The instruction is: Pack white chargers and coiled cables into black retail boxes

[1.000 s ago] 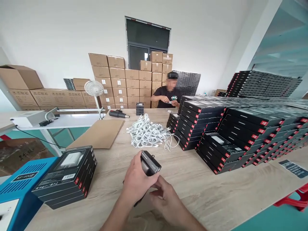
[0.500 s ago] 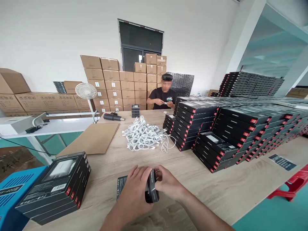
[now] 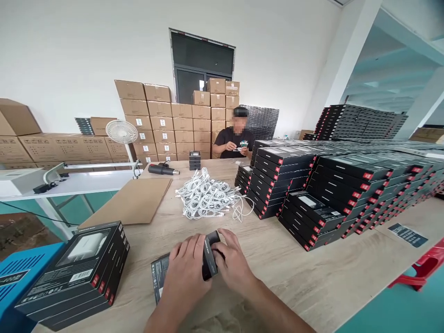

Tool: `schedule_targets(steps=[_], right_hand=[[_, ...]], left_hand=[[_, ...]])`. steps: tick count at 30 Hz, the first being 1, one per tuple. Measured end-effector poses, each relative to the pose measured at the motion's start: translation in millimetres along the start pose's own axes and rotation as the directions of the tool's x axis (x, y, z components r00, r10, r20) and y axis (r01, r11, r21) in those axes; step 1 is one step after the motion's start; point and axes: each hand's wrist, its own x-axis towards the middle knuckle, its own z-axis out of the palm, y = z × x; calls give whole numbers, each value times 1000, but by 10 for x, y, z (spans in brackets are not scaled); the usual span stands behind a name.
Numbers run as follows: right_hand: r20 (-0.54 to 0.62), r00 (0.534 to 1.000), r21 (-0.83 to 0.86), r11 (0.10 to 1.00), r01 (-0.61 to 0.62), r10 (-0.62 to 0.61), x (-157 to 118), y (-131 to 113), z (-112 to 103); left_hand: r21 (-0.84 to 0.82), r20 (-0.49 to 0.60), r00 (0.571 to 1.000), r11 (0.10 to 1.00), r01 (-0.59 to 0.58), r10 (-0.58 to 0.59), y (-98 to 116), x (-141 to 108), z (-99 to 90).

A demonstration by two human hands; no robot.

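Observation:
Near the front of the wooden table, both hands are on one black box (image 3: 209, 257) with small white print along its narrow side. My left hand (image 3: 187, 266) lies across it from the left, fingers wrapped over it. From the right, my right hand (image 3: 231, 259) grips the end, with the thumb bent inward against it. The printed panel (image 3: 159, 273) of the box shows left of my left hand, partly covered by it. Beyond the hands lies a heap of coiled white cables (image 3: 204, 196).
Stacked black boxes (image 3: 277, 185) with red corners fill the right side. More boxes (image 3: 83, 263) stand at front left beside a blue machine (image 3: 31, 282). A cardboard sheet (image 3: 132, 201) and heat gun (image 3: 163, 169) lie farther back. Across the table sits a person (image 3: 234, 138).
The box has shifted slightly left and tilted between my hands. My right hand has moved left with it, and its fingers now bend in at the box's end.

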Motion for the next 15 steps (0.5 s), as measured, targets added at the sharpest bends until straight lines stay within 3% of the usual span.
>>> schedule_targets(steps=[3, 6, 9, 12, 15], right_hand=[[81, 977, 193, 959, -208, 196, 61, 49, 97], [161, 942, 502, 797, -335, 294, 145, 110, 93], [130, 919, 700, 622, -351, 371, 270, 243, -106], [168, 861, 734, 522, -434, 480, 427, 468, -396], [260, 833, 676, 523, -519, 489, 532, 668, -564]], left_hand=[[33, 18, 1000, 999, -15, 15, 2, -15, 21], [32, 49, 998, 999, 26, -27, -20, -4, -6], [45, 133, 982, 990, 132, -137, -85, 18, -75], [145, 264, 917, 953, 268, -298, -193, 22, -144], [301, 318, 809, 862, 409, -495, -322, 11, -152]])
